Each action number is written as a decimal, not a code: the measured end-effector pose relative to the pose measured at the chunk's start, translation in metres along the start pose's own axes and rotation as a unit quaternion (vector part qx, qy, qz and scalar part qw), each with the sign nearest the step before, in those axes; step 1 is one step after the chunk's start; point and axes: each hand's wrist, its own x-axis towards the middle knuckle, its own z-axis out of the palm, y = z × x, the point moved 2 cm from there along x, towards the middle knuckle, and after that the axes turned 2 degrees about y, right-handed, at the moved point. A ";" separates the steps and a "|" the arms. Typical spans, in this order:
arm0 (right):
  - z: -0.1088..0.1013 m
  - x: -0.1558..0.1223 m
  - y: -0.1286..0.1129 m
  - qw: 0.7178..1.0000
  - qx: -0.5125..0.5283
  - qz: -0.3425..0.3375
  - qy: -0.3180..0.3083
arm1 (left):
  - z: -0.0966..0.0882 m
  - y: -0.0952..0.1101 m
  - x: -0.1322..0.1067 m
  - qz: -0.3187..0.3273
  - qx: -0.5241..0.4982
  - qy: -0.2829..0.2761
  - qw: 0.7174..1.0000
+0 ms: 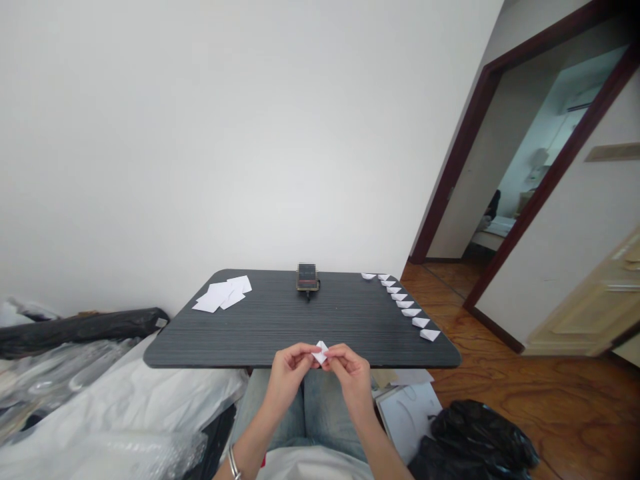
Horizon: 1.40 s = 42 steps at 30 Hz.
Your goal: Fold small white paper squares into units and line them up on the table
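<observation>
Between my two hands, at the near edge of the dark table (pixel 280 327), is a small piece of folded white paper (pixel 321 351). My left hand (pixel 293 363) pinches its left side with thumb and fingers. On the opposite side my right hand (pixel 349 365) grips it the same way. The paper comes to a point at the top; its lower part is partly covered by my fingertips. Several small folded paper boats (pixel 411 312) stand in a row along the table's right edge. Loose white paper sheets (pixel 220 295) lie overlapping at the far left.
A small dark device on a stand (pixel 307 277) sits at the table's back middle, against the white wall. Plastic-wrapped items (pixel 125 400) lie low on the left. On the right floor are a black plastic bag (pixel 475 440) and a white paper bag (pixel 410 417).
</observation>
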 end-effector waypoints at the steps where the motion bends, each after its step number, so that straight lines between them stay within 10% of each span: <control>1: 0.000 0.000 0.000 1.000 -0.008 -0.005 -0.001 | 0.001 0.000 0.000 -0.003 -0.002 -0.001 1.000; 7: -0.001 -0.002 -0.002 0.997 -0.053 -0.042 -0.031 | 0.002 -0.005 0.002 -0.031 -0.033 0.005 0.999; 18: 0.005 -0.003 0.012 0.995 -0.015 0.088 -0.053 | 0.004 -0.001 -0.002 0.011 -0.046 0.074 0.996; 42: 0.009 -0.012 0.003 0.985 -0.161 -0.007 -0.068 | 0.002 -0.003 0.001 0.019 0.037 0.052 0.998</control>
